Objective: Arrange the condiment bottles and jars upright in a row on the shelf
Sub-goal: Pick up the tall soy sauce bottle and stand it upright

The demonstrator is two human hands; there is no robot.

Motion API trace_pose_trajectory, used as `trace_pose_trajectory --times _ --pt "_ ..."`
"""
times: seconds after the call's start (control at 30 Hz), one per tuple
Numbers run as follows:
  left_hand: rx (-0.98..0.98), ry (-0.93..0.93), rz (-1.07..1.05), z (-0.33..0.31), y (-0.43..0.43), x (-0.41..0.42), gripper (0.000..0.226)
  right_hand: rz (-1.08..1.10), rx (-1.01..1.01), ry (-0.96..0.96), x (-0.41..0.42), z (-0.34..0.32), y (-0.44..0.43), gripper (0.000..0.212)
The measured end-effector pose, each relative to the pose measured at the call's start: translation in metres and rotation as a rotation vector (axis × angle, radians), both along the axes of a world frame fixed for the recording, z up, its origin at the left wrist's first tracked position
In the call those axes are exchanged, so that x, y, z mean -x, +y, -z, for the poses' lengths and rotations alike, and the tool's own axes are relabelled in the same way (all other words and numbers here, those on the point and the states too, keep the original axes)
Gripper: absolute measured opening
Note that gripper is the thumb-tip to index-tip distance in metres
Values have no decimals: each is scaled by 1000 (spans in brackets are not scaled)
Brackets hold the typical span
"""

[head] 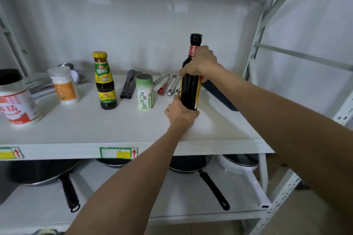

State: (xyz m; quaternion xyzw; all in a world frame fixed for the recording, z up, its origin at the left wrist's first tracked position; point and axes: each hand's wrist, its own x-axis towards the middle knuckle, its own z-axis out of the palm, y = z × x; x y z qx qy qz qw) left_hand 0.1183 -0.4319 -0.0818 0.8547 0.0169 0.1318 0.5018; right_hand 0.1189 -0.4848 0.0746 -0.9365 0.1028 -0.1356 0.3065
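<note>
1. Left hand (179, 113) grips the dark bottle (190, 86) at its base; right hand (198, 63) clasps its shoulder.
2. Bottle stands upright on the shelf (114, 131), right of the salt jar (144, 91).

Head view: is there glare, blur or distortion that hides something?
Head view: soft glare on the back wall; wide-angle bending of the shelf edge; the red-and-white jar at left is blurred; the dark bottle stays sharp.
</note>
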Motion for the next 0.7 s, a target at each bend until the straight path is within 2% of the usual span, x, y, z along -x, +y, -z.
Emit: trace_pose_trajectory --times 0.1,0.23,0.33,0.43,0.57,0.7 --pt "-1 -9 17 1 0 0 65 7 -40 -54 -2 6 -5 85" --pt "57 2 52 4 2 -4 75 -26 -99 -133 -4 0 -4 64" --pt "154 10 94 7 4 -6 82 22 -170 -271 -9 -3 -9 60" --pt "254 -13 137 9 7 -6 77 -35 -166 -253 -10 -6 -17 47" --pt "350 -22 175 11 7 -9 69 -86 -143 -233 -11 -12 -25 47" --pt "335 -14 166 13 7 -14 64 -151 -151 -189 -12 -17 -33 34"
